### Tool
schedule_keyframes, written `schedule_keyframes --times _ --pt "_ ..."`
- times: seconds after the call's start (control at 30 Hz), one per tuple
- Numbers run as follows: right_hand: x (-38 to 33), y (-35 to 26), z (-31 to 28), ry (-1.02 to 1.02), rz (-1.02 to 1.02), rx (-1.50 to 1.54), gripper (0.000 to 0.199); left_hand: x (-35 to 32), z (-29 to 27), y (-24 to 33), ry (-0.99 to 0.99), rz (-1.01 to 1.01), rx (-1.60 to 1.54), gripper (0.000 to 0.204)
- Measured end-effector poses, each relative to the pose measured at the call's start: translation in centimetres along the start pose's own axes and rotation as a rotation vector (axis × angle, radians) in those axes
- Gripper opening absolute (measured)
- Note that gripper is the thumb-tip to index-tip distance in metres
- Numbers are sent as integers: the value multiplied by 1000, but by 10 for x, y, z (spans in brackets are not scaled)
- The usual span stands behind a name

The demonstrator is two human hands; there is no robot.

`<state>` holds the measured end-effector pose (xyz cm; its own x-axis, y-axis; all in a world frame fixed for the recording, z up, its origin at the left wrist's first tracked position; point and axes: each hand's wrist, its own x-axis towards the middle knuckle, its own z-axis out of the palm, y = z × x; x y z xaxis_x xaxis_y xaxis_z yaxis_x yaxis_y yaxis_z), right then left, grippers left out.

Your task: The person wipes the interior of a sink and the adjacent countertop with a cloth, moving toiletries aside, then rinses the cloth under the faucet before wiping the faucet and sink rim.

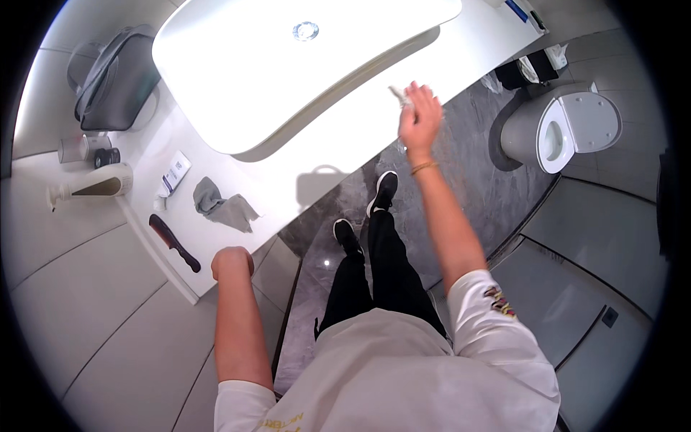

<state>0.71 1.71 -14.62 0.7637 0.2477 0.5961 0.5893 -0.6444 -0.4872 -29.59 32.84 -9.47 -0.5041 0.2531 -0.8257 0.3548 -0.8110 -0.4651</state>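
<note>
My right hand (421,122) is over the front edge of the white countertop (345,147), right of centre. Under its palm and fingers is a pale, crumpled cloth (398,96), of which only a small part shows. At the counter's near left corner is my left hand (232,263), bent downward with its fingers hidden. Close to it lie a black-and-brown comb (175,243) and a crumpled grey cloth (222,205). A white tube (177,171) with a cap rests further back on the counter.
A white basin (288,79) stands along the back. At the left are a grey bin-like container (122,86), a clear cup (73,149) and a pump bottle (97,183). On the right, a toilet (554,137) with its lid up stands on the grey floor (475,173).
</note>
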Motion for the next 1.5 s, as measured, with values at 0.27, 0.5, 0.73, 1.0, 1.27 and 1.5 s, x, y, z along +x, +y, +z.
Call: schedule_keyframes --times 0.27,0.5,0.73,1.0,1.27,1.5 --pt "-89 -167 16 -67 45 225 30 -38 11 10 66 -156 -418 42" --pt "-51 -58 -2 -81 -410 172 21 15 8 3 28 -250 -400 42" --pt "12 72 -20 -60 -397 210 19 65 20 -16 280 -196 -2262 42" --pt "123 280 -47 175 -200 66 24 108 56 2 364 56 -3154 42" --pt "127 254 -51 177 113 117 27 13 10 129 87 582 -3140 44" --pt "32 69 -49 -259 47 307 32 -52 -49 211 -386 438 -3121 43"
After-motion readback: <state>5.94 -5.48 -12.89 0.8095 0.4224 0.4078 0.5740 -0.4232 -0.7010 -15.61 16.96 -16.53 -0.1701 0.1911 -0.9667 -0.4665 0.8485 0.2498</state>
